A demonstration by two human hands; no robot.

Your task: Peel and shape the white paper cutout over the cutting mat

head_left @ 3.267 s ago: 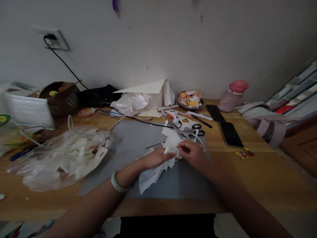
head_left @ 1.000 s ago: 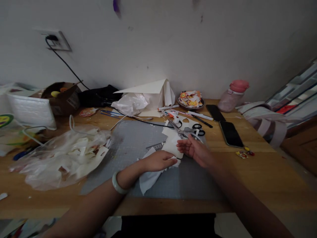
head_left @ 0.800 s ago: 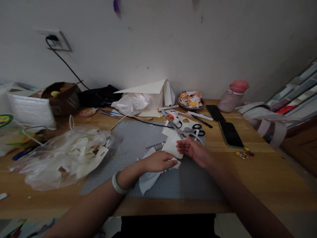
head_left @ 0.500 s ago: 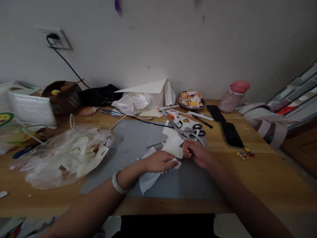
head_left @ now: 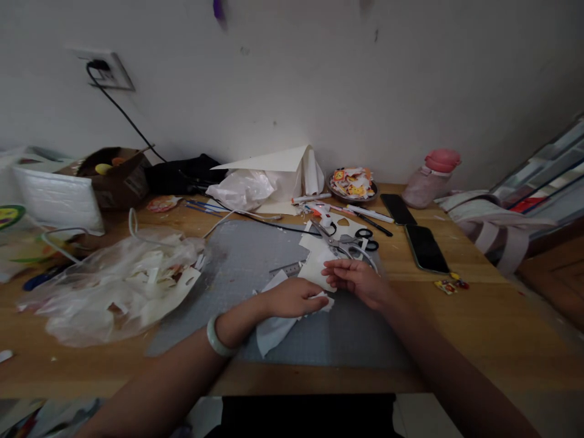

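My left hand [head_left: 294, 298], with a pale bangle [head_left: 218, 337] at the wrist, is closed on a piece of white paper [head_left: 325, 299] whose torn-looking edge shows by the thumb. More white paper [head_left: 276, 334] lies beneath that hand and wrist. Just to the right, my right hand [head_left: 353, 280] has its fingers stretched out leftward, and I see nothing held in them. It hovers by a cream cut-out card [head_left: 314, 267]. Beyond it lie metal scissors [head_left: 335, 243] and a black-handled pair of scissors [head_left: 368, 238]. A steel ruler [head_left: 285, 269] is partly hidden under the card.
A grey cutting mat [head_left: 228, 261] covers the middle of the wooden table. Left of it is a plastic bag of scraps [head_left: 137, 292]. Behind stand a bowl of cut-outs [head_left: 352, 184], a glue gun [head_left: 325, 213] and markers. Two phones [head_left: 426, 248] and a pink-capped bottle [head_left: 431, 176] are on the right.
My right hand has shifted slightly left, and its fingers have gone from curled to stretched out. The white scrap seen by those fingers no longer stands out. My left hand stays in place.
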